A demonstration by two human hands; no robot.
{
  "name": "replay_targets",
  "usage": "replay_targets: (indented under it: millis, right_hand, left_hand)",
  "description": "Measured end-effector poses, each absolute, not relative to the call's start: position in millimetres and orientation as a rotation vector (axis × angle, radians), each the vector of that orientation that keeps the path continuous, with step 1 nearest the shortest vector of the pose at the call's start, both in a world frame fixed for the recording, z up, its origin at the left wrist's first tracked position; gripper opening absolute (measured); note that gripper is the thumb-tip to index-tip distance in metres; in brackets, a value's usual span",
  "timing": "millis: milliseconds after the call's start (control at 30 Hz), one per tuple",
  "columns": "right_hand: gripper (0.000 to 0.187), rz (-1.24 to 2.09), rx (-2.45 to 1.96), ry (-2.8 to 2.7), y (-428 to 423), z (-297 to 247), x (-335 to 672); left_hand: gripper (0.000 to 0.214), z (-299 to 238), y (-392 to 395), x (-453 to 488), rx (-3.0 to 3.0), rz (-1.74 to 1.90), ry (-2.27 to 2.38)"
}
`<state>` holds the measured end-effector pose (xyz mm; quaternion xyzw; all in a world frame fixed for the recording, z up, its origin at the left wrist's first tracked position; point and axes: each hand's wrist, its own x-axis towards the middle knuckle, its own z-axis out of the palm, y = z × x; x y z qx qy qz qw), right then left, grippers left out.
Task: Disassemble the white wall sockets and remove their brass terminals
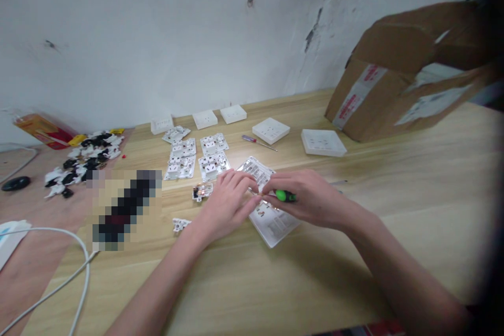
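Note:
My right hand [311, 197] is closed around a green-handled screwdriver [286, 196], its tip hidden between my fingers. My left hand [228, 202] rests with curled fingers on a white socket plate [271, 220] lying face down on the wooden table [394, 194], pinching at the spot where the tool meets it. Both hands touch over the plate's upper half. A small opened socket part [202, 190] lies just left of my left hand, and another small white piece [180, 224] sits nearer the table's front.
Several white socket modules [195, 157] lie in rows behind my hands, with whole socket plates [323, 142] farther right. A small purple screwdriver [258, 142], a cardboard box [409, 73], a heap of black and white parts [86, 160] and a white cable [74, 273] are around.

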<state>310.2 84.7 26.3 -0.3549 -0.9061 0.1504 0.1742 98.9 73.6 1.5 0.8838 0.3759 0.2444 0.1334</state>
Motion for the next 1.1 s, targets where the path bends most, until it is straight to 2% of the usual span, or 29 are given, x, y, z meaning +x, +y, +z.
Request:
replay_targets:
  millis: [400, 1100]
  right_hand:
    - [0.022, 0.477, -1.028, -2.593, 85.3, 25.6, 311.1]
    - [0.025, 0.468, -1.050, -2.617, 84.5, 25.0, 312.0]
  left_hand:
    - [0.018, 0.7, 72.2, 100.8, 2.586, 0.676, 1.136]
    - [0.012, -0.3, 73.0, 98.4, 2.562, 0.668, 1.087]
